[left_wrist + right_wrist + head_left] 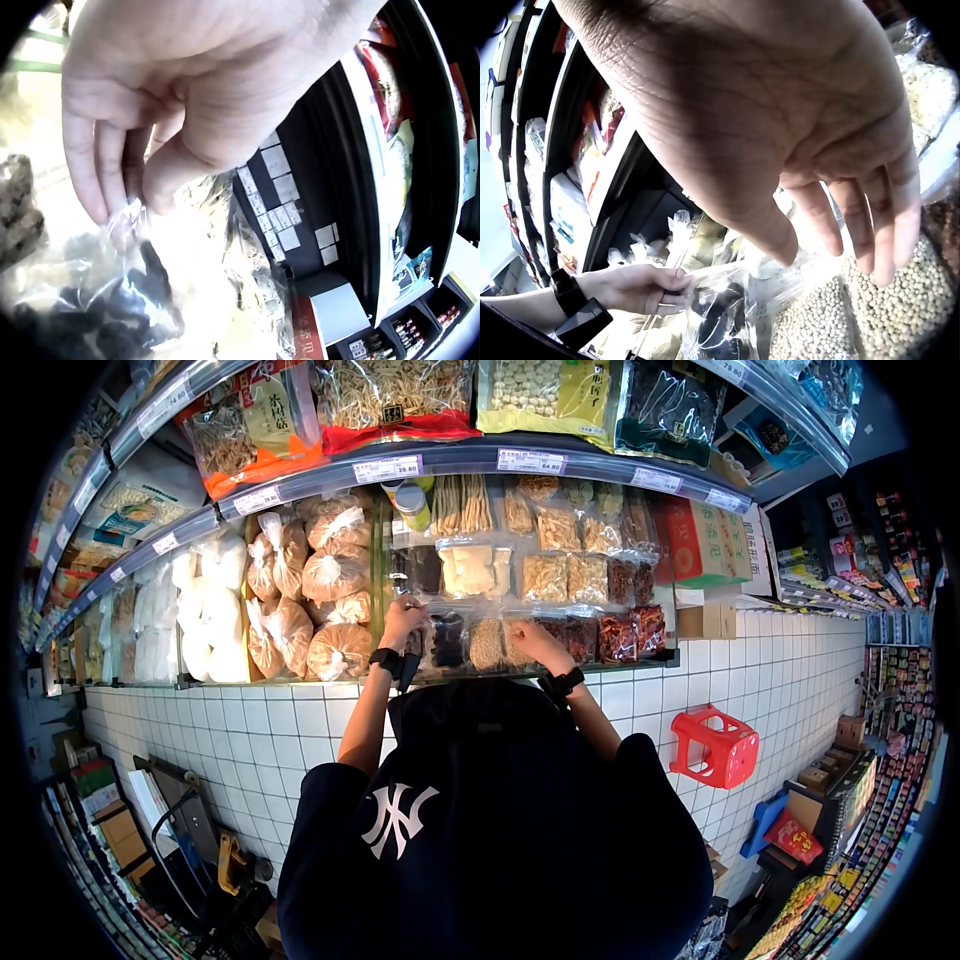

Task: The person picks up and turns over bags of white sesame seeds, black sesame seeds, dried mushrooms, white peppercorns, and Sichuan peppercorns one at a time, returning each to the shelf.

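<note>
My left hand (403, 622) pinches the top edge of a clear plastic bag of dark dried pieces (447, 640); in the left wrist view thumb and fingertips (157, 199) meet on the crinkled plastic above the dark contents (97, 322). My right hand (540, 645) reaches over bags of small pale round grains (487, 644). Seen in the right wrist view, that hand (780, 127) has its fingers extended downward, fingertips at a bag of pale beads (900, 300), thumb apart from them. The left hand (641, 289) shows there too, beside the dark bag (718, 319).
Knotted bags of brown goods (338, 650) lie left of the hands, with white bags (220, 620) farther left. Clear packs (545, 578) and red dried goods (618, 638) fill the display. A shelf edge with price tags (450, 462) runs above. A red stool (715, 745) stands right.
</note>
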{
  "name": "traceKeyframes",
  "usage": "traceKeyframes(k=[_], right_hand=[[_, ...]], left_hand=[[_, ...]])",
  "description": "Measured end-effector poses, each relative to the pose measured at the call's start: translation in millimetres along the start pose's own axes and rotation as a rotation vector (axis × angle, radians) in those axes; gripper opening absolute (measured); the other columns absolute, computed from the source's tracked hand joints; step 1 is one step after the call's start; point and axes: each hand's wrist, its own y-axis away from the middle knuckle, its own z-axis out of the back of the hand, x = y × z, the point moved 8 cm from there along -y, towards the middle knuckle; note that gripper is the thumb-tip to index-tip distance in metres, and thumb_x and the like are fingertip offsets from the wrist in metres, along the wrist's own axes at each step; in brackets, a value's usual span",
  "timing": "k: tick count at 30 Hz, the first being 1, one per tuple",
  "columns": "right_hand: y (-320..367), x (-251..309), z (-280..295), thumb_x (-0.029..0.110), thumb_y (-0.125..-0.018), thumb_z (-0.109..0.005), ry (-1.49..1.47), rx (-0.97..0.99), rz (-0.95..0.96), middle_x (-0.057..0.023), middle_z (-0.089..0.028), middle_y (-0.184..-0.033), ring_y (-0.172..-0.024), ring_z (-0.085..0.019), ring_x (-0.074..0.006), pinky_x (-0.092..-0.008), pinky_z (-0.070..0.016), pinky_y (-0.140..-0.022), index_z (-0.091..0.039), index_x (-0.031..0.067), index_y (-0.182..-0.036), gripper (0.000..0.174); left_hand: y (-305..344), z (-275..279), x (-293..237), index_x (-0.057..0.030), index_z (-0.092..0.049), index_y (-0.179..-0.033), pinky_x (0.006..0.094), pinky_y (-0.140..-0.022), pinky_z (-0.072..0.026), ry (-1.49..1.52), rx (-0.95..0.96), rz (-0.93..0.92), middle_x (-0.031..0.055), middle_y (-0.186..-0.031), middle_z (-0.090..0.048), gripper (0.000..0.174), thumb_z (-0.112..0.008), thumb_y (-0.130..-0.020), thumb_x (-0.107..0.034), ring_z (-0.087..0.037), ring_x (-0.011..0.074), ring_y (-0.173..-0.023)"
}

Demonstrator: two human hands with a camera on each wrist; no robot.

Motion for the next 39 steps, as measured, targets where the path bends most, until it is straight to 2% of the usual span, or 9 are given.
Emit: traceKeyframes(k=[4,6,10,12,17,22,25,31,39], right_hand=[[0,15,1,0.039,-0.085,-0.06,-0.089,0.038,-0.026,-0.0226,-0.062,-0.096,-0.09,-0.06,-0.0354,-0.0413,-0.0464,-0.075,-0.055,-0.0013,-0.109,0.047],[0,40,5,0.043,-0.082,-0.066,-0.186,0.026,0.059,-0.0165,-0.059,-0.115,-0.102,-0.059,-0.0259,-0.0365,-0.0467,-0.082,-0.049,0.0026,-0.125,0.062],[5,86,28,0.04,-0.079,-0.069,-0.266,-0.074,0.185,-0.0161,-0.058,-0.117,-0.107,-0.056,-0.0257,-0.0355,-0.0448,-0.087,-0.046,0.0009,-0.126,0.065],[4,100,38,0.036,-0.079,-0.071,-0.317,-0.113,0.233,-0.0153,-0.059,-0.117,-0.106,-0.057,-0.0254,-0.0346,-0.0448,-0.087,-0.046,0.0018,-0.127,0.064],[30,162,77,0.022,-0.085,-0.066,-0.612,-0.057,0.243,-0.0032,-0.066,-0.094,-0.085,-0.057,-0.0082,-0.0241,-0.0447,-0.079,-0.065,0.0005,-0.102,0.027],[52,207,112,0.009,-0.087,-0.062,-0.686,-0.084,0.352,-0.0053,-0.067,-0.099,-0.09,-0.06,-0.0111,-0.0261,-0.047,-0.083,-0.066,0.0013,-0.1,0.016],[77,251,142,0.004,-0.084,-0.062,-0.688,-0.152,0.543,-0.0117,-0.067,-0.097,-0.095,-0.062,-0.0218,-0.0329,-0.0457,-0.088,-0.066,-0.0002,-0.092,0.01],[106,288,169,0.003,-0.08,-0.065,-0.596,-0.303,0.862,-0.01,-0.066,-0.093,-0.092,-0.06,-0.0214,-0.0336,-0.0455,-0.083,-0.067,-0.0014,-0.089,0.01],[119,292,172,0.002,-0.08,-0.065,-0.733,-0.326,0.787,-0.0117,-0.065,-0.086,-0.081,-0.059,-0.019,-0.0291,-0.0449,-0.073,-0.066,-0.0041,-0.086,0.009]], left_hand=[[43,-12,-51,-0.0024,-0.048,-0.082,0.024,-0.056,-0.0508,-0.025,0.106,-0.031,0.0081,-0.076,-0.063,0.011,-0.059,-0.084,0.0,-0.064,0.0149,-0.066],[54,-20,-61,-0.0029,-0.048,-0.082,0.0236,-0.059,-0.0512,0.028,0.218,-0.135,0.0069,-0.076,-0.063,0.01,-0.057,-0.085,0.002,-0.063,0.0139,-0.069],[90,-29,-108,-0.0027,-0.047,-0.08,0.0208,-0.061,-0.0459,-0.067,0.237,-0.291,0.0031,-0.074,-0.06,0.011,-0.055,-0.087,0.001,-0.057,0.0072,-0.067],[108,-31,-133,-0.0023,-0.046,-0.08,0.0203,-0.061,-0.0436,-0.079,0.209,-0.278,0.0021,-0.073,-0.059,0.014,-0.056,-0.088,-0.002,-0.053,0.0056,-0.066],[152,-35,-205,-0.0024,-0.046,-0.08,0.0216,-0.066,-0.0474,0.043,0.176,-0.312,0.0023,-0.074,-0.06,0.015,-0.057,-0.09,-0.006,-0.057,0.0074,-0.071],[192,-35,-258,-0.0017,-0.05,-0.083,0.0236,-0.069,-0.0505,-0.003,0.104,-0.434,0.0049,-0.079,-0.063,0.011,-0.058,-0.089,-0.006,-0.062,0.0104,-0.076],[218,-34,-284,0.0007,-0.053,-0.086,0.0241,-0.071,-0.0507,0.046,0.049,-0.503,0.0076,-0.081,-0.064,0.009,-0.06,-0.088,-0.005,-0.064,0.0132,-0.078],[255,-30,-320,0.0026,-0.056,-0.087,0.0247,-0.073,-0.0493,0.023,-0.05,-0.695,0.0112,-0.088,-0.064,0.006,-0.062,-0.084,0.001,-0.064,0.016,-0.083],[267,-36,-336,0.0024,-0.056,-0.088,0.0279,-0.078,-0.0477,0.099,-0.001,-0.78,0.0119,-0.09,-0.062,0.009,-0.063,-0.082,0.003,-0.059,0.0175,-0.089]])
